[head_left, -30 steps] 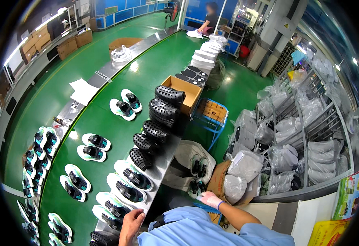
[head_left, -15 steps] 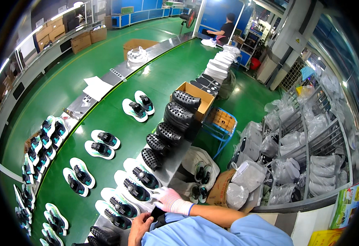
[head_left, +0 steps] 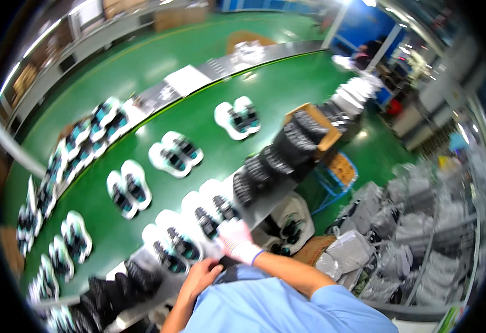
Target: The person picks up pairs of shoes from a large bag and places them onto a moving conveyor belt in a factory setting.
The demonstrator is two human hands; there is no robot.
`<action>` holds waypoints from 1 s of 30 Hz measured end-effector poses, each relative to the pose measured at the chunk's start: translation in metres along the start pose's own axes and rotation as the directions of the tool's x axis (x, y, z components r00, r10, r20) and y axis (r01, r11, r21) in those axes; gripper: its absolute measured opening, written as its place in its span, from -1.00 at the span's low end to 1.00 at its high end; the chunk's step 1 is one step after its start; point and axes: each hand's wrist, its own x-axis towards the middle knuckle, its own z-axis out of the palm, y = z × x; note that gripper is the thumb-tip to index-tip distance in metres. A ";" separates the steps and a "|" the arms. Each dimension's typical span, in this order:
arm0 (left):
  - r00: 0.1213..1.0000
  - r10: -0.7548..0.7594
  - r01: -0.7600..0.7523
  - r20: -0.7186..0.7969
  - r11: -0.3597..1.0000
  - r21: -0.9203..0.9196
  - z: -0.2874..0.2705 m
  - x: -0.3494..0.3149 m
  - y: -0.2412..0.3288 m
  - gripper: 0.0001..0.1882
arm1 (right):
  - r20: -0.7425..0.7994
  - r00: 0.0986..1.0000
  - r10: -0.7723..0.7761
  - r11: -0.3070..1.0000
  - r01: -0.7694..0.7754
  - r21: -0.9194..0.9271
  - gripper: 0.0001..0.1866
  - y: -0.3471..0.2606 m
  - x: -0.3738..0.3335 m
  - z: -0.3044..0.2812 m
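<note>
My right hand (head_left: 235, 240), in a pale pink-and-white glove, is at the near end of a pair of white-soled shoes (head_left: 219, 206) on the metal strip (head_left: 276, 195) along the green surface (head_left: 287, 77); the picture smears with motion here, so I can't tell whether its fingers grip the shoe or only rest against it. My left hand (head_left: 201, 276) is bare, fingers curled, just beside the next pair (head_left: 179, 242) to the left, and I can't tell if anything sits in its grasp. Beyond the right hand I see a row of black forms (head_left: 273, 161) running up to an open cardboard box (head_left: 333, 137). More white-soled pairs (head_left: 176, 154) stand spaced out across the green, and black pieces (head_left: 118, 291) crowd together at lower left.
</note>
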 end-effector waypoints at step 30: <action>0.788 -0.515 0.502 -0.338 0.855 -0.132 0.070 -0.126 -0.094 -0.55 | 0.140 0.986 0.089 0.938 -0.036 -0.345 -0.41 0.003 0.023 -0.005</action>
